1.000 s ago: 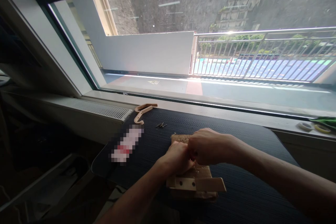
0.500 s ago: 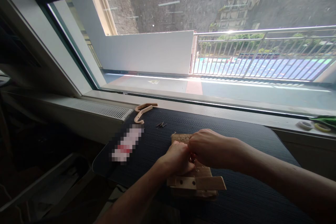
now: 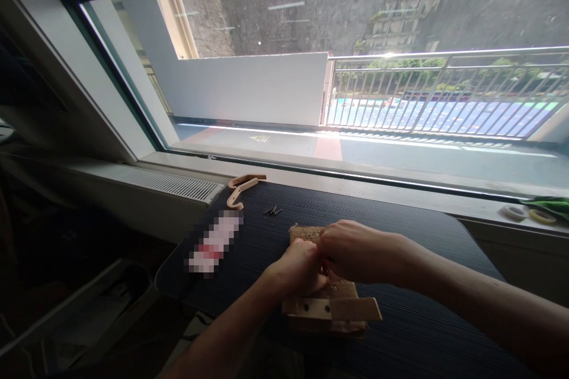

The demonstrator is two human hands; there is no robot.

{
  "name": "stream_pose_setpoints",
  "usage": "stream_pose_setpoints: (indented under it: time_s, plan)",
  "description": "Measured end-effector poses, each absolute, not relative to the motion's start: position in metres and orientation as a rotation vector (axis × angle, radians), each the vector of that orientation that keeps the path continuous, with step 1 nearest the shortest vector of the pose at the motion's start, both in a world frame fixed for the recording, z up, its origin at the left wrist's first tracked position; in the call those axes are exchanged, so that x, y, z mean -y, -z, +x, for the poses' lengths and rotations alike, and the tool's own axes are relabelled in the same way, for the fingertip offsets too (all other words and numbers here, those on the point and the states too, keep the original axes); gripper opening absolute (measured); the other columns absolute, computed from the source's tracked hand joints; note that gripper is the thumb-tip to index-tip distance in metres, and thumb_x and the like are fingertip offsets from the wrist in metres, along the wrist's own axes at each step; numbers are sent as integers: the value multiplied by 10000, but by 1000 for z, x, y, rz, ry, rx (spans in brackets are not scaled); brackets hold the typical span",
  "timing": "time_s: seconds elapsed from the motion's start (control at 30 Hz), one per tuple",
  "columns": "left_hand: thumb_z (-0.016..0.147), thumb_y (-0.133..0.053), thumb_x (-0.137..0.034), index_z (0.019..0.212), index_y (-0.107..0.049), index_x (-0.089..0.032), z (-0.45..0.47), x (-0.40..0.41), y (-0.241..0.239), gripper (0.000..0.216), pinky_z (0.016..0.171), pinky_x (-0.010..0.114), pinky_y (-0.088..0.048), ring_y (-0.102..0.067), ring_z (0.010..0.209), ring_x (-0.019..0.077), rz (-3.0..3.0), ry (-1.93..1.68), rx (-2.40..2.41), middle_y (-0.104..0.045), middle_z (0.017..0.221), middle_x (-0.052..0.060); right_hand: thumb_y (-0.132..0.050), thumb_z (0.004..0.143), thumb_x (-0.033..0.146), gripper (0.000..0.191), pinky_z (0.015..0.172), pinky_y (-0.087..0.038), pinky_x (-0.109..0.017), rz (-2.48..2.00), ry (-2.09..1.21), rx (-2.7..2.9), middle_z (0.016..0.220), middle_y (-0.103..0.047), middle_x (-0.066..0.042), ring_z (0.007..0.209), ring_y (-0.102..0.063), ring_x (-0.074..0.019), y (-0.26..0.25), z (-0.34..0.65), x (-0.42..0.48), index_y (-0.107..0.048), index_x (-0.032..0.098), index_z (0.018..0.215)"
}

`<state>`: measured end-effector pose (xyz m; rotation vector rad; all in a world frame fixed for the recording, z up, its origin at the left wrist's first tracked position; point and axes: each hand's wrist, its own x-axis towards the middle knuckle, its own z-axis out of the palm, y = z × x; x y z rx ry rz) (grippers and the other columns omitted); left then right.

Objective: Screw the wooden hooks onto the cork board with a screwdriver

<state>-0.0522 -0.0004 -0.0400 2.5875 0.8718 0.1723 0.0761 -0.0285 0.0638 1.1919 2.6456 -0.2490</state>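
Observation:
A rough wooden board (image 3: 306, 233) lies on the dark table, its far end showing beyond my hands. My left hand (image 3: 299, 266) is closed and rests on the board. Against it, my right hand (image 3: 349, 249) is curled into a fist. A small reddish thing shows between them, too covered by fingers to name; what either hand grips is hidden. Close to me, a pale wooden piece (image 3: 355, 310) with two dark holes lies across the board's near end. Its form resembles the wooden hooks (image 3: 243, 192) at the table's far left.
Several screws (image 3: 272, 211) lie loose on the dark table (image 3: 400, 219) beyond the board. A pixelated white and red item (image 3: 216, 243) is at the left. Tape rolls (image 3: 540, 216) sit on the windowsill at right. A window borders the table's far side.
Both hands keep nearly the same place and closed pose on the board. The whole view has shifted very slightly; nothing else visibly differs.

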Motion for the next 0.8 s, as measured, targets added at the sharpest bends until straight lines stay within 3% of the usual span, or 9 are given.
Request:
stream_pose_setpoints:
  time_s: [0.23, 0.37, 0.6, 0.8]
  plan:
    - [740, -547, -222, 766, -678, -169, -51, 0, 43, 144, 702, 282, -458, -629, 760, 209, 2547, -207, -932, -714, 834, 61, -574, 686, 114, 155, 471, -263, -232, 1282, 231, -2676, 609, -633, -17, 626, -612, -146, -57, 77, 28, -674, 158, 795]
    - [760, -530, -234, 708, -678, -179, -53, 2, 42, 166, 675, 264, -446, -621, 686, 181, 2545, -212, -914, -707, 753, 39, -600, 683, 126, 130, 498, -284, -237, 1257, 281, -2656, 720, -662, -18, 684, -626, -159, -65, 79, 31, -643, 176, 795]
    - [751, -524, -240, 737, -683, -163, -52, 2, 40, 177, 672, 269, -441, -628, 743, 203, 2570, -230, -930, -710, 783, 62, -553, 711, 43, 133, 516, -295, -212, 1202, 352, -2737, 695, -652, -10, 613, -577, -103, -67, 78, 31, -623, 155, 692]
    - [736, -531, -235, 688, -690, -165, -52, 5, 34, 180, 632, 263, -428, -627, 710, 197, 2570, -234, -945, -715, 760, 58, -559, 753, 155, 91, 492, -251, -254, 1331, 147, -2622, 670, -661, -27, 634, -620, -171, -64, 76, 29, -648, 171, 770]
